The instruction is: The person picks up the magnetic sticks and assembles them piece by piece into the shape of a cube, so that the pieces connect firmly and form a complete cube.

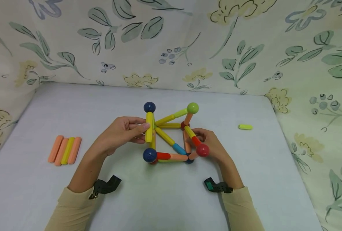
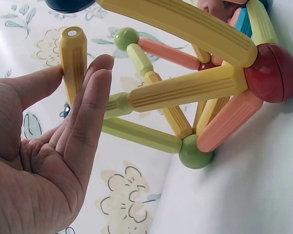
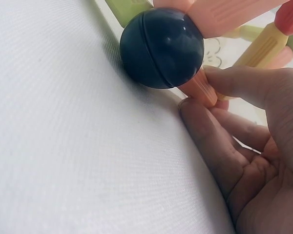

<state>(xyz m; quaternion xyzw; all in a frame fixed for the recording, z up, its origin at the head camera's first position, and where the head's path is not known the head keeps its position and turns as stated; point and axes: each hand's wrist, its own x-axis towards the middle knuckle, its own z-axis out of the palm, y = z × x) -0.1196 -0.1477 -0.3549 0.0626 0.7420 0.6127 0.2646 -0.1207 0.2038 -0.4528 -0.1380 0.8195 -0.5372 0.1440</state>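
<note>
A frame of magnetic rods and balls stands on the table between the hands. My left hand (image 1: 120, 133) pinches a yellow magnetic rod (image 1: 149, 130) between thumb and fingers; its near end is free in the left wrist view. A dark blue ball (image 1: 149, 107) sits at the rod's far end. My right hand (image 1: 214, 144) pinches an orange rod (image 3: 200, 90) low on the frame, close to a dark blue ball (image 3: 161, 48) that rests on the table. A red ball (image 1: 202, 150) and a green ball (image 1: 192, 108) top the frame's right side. The right fingertips are partly hidden in the head view.
Several loose rods, orange ones and a yellow rod (image 1: 67, 150), lie side by side on the white table (image 1: 159, 199) at the left. A short yellow-green rod (image 1: 245, 127) lies at the right. Floral cloth (image 1: 171, 41) rises behind the table.
</note>
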